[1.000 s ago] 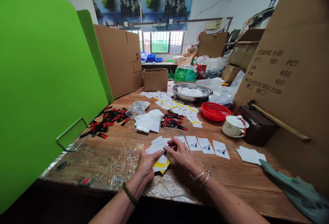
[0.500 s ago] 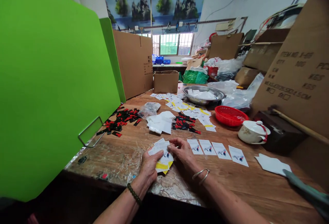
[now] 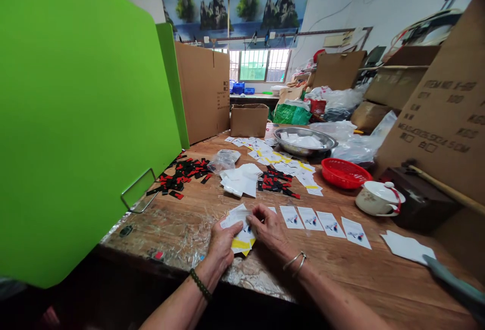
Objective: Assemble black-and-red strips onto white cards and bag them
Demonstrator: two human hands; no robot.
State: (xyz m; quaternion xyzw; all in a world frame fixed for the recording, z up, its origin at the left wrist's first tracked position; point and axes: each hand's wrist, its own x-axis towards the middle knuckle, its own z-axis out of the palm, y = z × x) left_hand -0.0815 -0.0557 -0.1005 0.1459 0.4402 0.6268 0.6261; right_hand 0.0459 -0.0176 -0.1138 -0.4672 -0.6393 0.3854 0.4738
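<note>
My left hand [image 3: 223, 241] is closed round a fanned stack of printed cards [image 3: 239, 245], thumb on top; some have yellow parts. At the stack's upper right edge, my right hand [image 3: 269, 226] pinches a card, its fingertips partly hiding the hold. Several printed cards [image 3: 310, 219] with a small picture lie in a row on the wooden table, right of my right hand. Behind that hand, the edge of another card [image 3: 272, 209] peeks out. Beyond the stack sits a pile of white sheets or packets [image 3: 242, 179], with black-and-red strips [image 3: 278, 181] on its right.
More black-and-red strips [image 3: 185, 174] lie by the green panel [image 3: 91, 118]. Loose cards [image 3: 291, 166] spread toward a metal basin [image 3: 305, 143]. At right stand a red basket [image 3: 345, 173], a lidded white pot [image 3: 379, 198], white sheets [image 3: 407, 246] and cardboard [image 3: 443, 92].
The view has shifted slightly, so the scene sits a little further right. My right fingers have curled more at the stack's edge, and a card edge now shows behind that hand.
</note>
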